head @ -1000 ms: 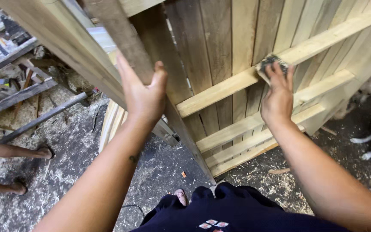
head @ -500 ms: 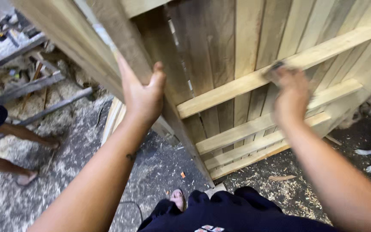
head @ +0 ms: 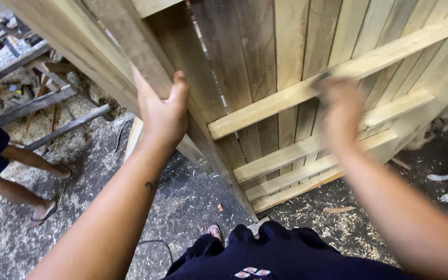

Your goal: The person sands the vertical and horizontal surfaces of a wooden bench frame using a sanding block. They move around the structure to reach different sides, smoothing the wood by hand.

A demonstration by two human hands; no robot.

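Head view: my left hand [head: 164,111] wraps the edge post [head: 146,57] of the upright slatted wooden panel [head: 307,57]. My right hand [head: 340,106] is blurred on the pale crossbar [head: 265,111]; grip unclear. Best with steady bracing and even strokes along the grain. Rough planks, sawdusty floor [head: 193,197].

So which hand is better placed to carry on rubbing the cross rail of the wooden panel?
Probably the right hand: it lies on the cross rail, motion-blurred. The left hand grips the panel's upright edge, apparently steadying it.
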